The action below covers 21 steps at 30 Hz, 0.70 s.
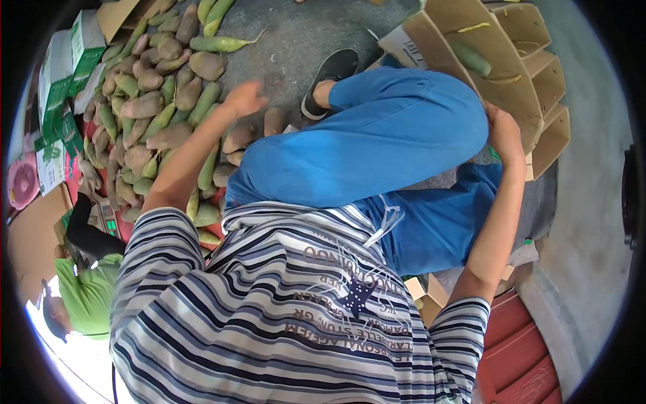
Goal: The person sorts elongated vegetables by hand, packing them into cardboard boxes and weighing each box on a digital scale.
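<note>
My left hand (244,99), smeared by motion, hovers over the floor beside the radish pile, its fingers loosely apart and nothing visible in them. Close below it lie a few soil-covered radishes (238,139). Beside my raised knee, my right hand (505,135) has its fingers curled at the near edge of an open cardboard box (498,67); the fingertips are partly hidden. One green radish (471,58) lies inside that box, which has yellow-rimmed slots in its side.
A large heap of long green radishes (145,108), many muddy, covers the floor at left. Green-and-white cartons (86,42), a pink basin (24,180) and a scale (110,219) stand beyond it. A person in a green shirt (84,293) is at far left. Red slatted panel (515,343) at lower right.
</note>
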### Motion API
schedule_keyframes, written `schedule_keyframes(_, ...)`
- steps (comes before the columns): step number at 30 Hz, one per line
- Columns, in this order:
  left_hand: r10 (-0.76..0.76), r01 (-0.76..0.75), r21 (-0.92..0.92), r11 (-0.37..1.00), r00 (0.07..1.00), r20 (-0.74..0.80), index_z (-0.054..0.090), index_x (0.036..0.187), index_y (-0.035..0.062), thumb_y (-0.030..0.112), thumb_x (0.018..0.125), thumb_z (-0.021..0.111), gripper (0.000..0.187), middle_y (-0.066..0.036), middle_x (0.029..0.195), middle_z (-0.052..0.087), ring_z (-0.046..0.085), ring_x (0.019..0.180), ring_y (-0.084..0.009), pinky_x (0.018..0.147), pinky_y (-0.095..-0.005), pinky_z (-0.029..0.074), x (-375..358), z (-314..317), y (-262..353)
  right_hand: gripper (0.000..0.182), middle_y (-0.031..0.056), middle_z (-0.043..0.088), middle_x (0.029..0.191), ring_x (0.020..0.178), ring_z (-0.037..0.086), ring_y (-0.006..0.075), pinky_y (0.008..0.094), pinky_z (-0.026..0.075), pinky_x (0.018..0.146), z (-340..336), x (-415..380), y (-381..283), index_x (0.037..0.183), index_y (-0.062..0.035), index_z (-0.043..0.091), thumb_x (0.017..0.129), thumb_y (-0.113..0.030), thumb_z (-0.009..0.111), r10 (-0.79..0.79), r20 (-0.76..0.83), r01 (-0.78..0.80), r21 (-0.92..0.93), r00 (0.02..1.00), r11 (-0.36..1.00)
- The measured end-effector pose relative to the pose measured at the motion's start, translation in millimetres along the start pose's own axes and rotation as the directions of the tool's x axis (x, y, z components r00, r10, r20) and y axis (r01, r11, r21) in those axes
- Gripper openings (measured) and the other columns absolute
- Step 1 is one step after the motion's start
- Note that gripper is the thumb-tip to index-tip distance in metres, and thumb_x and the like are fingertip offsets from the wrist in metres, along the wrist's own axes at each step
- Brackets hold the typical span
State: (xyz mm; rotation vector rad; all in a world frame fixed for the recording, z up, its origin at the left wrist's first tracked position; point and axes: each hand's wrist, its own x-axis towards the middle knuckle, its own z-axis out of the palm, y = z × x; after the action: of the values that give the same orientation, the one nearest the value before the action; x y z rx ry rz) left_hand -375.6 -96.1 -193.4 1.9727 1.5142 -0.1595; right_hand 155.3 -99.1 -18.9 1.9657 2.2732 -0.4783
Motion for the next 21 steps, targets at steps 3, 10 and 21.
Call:
schedule_keyframes(3,-0.175,0.140,0.148,0.979,0.951,0.256,0.050,0.111,0.0026,0.031,0.073,0.066,0.051,-0.023,0.106,0.056,0.054,0.101,-0.0385,0.083,-0.0433,0.045,-47.5,67.4,-73.6,0.030,0.0208,0.062,0.095,0.091,0.057,0.0377,0.0430,0.046,0.078,-9.3,3.1,-5.0,0.109,-0.0063,0.059,0.084,-0.022,0.056,0.025,0.051,-0.025,-0.019,0.998,1.000)
schedule_keyframes(10,-0.444,0.429,0.120,0.895,0.878,0.177,0.027,0.136,0.0121,0.025,0.067,0.073,0.084,-0.019,0.124,0.045,0.050,0.110,-0.0371,0.090,-0.0427,0.044,-86.8,109.8,-77.2,0.029,0.0194,0.060,0.103,0.096,0.057,0.0360,0.0416,0.046,0.080,-7.2,1.3,-0.9,0.111,-0.0073,0.058,0.084,-0.018,0.056,0.055,0.077,-0.055,-0.008,0.995,0.998)
schedule_keyframes(21,-0.484,0.435,-0.254,0.864,0.856,-0.182,0.043,0.117,0.0035,0.031,0.065,0.072,0.066,-0.022,0.109,0.056,0.055,0.101,-0.0357,0.084,-0.0425,0.046,-48.4,71.0,-31.9,0.030,0.0192,0.061,0.097,0.092,0.058,0.0361,0.0427,0.046,0.078,-10.1,0.6,-6.4,0.111,-0.0078,0.058,0.083,-0.018,0.058,0.068,0.073,-0.066,-0.027,0.995,0.997)
